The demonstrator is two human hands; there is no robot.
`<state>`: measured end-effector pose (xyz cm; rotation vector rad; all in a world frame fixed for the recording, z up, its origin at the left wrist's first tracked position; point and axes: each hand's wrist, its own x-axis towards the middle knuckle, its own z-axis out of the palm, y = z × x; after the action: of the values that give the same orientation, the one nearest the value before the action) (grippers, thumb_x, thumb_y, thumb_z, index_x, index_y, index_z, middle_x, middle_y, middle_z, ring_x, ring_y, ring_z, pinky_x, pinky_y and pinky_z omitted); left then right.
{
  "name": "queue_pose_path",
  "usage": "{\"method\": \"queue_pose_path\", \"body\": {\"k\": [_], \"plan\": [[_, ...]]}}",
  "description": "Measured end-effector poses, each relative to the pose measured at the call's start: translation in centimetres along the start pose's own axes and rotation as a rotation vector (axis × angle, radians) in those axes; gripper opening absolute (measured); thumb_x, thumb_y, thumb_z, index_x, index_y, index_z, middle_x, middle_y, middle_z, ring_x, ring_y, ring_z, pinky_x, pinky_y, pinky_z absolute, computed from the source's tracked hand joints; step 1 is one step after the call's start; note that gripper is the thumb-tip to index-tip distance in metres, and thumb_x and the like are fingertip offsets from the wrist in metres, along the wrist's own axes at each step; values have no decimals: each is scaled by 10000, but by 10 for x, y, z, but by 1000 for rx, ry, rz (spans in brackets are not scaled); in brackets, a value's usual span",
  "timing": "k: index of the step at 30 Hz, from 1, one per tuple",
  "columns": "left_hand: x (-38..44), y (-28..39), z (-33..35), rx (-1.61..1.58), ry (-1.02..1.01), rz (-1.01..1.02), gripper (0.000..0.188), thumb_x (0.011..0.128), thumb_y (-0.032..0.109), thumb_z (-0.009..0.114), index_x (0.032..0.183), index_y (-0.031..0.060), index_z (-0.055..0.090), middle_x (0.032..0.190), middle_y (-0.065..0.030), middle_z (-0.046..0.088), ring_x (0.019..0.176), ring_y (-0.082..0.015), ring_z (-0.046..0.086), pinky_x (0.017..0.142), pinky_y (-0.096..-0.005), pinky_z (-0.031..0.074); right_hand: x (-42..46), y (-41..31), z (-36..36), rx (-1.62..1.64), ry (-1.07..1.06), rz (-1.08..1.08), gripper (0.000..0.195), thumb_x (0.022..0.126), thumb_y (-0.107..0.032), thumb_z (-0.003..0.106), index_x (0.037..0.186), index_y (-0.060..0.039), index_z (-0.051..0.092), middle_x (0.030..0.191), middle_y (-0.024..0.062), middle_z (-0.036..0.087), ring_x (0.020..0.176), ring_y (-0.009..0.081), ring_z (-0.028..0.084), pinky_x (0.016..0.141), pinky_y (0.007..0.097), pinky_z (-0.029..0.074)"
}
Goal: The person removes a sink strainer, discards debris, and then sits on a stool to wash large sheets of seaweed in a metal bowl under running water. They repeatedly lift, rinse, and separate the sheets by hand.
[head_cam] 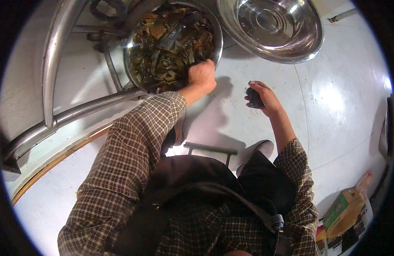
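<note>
A round metal basin [220, 44] full of wet, dark green and brown leaves [165, 48] is in front of me at the upper left. My left hand [202, 76] is curled at the basin's near right side, over the rim and the leaves. Its fingertips are hidden, so I cannot see whether they grip anything. To the right, above the floor, my right hand [262, 97] holds a dark, wet-looking lump [255, 98] between thumb and fingers. What the lump is made of cannot be made out.
A second, shiny stainless steel basin [299, 28] stands at the top right. Metal tubing [94, 104] of a frame runs along the left. Below my hands are a metal bar [209, 148] and a shoe [262, 148]. Boxes [340, 211] sit on the pale floor [280, 76] at lower right.
</note>
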<state>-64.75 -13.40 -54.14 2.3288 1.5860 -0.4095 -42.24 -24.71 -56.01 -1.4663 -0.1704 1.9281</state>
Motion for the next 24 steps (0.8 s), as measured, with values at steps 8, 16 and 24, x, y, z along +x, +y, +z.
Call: {"method": "queue_pose_path", "body": {"k": [8, 16, 24], "plan": [[-59, 27, 47, -12, -22, 59, 253, 704, 47, 681, 934, 56, 576, 873, -133, 681, 775, -323, 701, 637, -429, 545, 7, 15, -23, -229, 115, 33, 364, 925, -324, 681, 1178, -75, 601, 910, 36, 622, 742, 155, 636, 605, 347, 590], [-79, 78, 53, -182, -22, 54, 249, 729, 46, 655, 955, 18, 554, 874, -166, 660, 795, -347, 692, 663, -459, 549, 9, 37, -68, -228, 320, 80, 468, 880, -316, 747, 1239, -67, 581, 949, 59, 644, 755, 154, 634, 626, 359, 594], [-69, 103, 46, -308, -64, 39, 253, 779, 191, 694, 949, 37, 587, 900, -184, 681, 826, -377, 688, 720, -493, 540, -8, 2, -63, 362, 73, -184, 436, 973, -451, 625, 1139, -49, 584, 977, 105, 678, 881, 255, 702, 684, 407, 587]]}}
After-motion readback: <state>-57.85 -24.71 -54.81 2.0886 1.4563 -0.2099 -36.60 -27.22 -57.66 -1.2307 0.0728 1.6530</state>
